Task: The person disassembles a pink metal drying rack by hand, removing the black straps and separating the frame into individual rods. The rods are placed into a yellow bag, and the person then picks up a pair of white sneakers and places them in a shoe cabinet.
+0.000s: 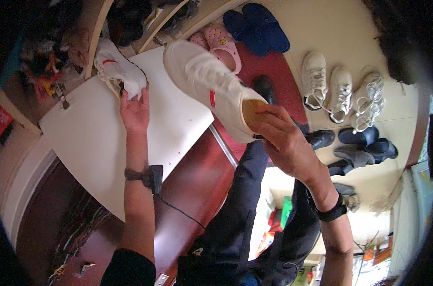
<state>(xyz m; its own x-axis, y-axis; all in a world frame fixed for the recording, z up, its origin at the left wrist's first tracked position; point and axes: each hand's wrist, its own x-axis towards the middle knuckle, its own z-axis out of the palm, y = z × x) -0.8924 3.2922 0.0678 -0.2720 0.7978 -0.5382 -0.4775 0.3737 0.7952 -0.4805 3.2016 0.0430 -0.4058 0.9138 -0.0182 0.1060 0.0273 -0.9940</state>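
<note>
My right hand (pixel 292 148) grips a white sneaker (pixel 200 76) at its heel, fingers inside the opening on the tan insole. This sneaker has white laces and a red stripe on its side, and its toe points toward the upper left. Farther left, my left hand (pixel 134 112) reaches over a white cabinet door (pixel 95 157). Its fingers close on the heel of another white sneaker (pixel 121 69) with a red stripe, held at the edge of the shoe cabinet (pixel 98 35).
Pink clogs (pixel 223 47) and dark blue slippers (pixel 257 28) lie beyond the red mat (pixel 254 64). On the tiled floor at right stand several white shoes (pixel 340 93), with dark slippers (pixel 369 143) nearer. The swung-out door lies between my left arm and the shelves.
</note>
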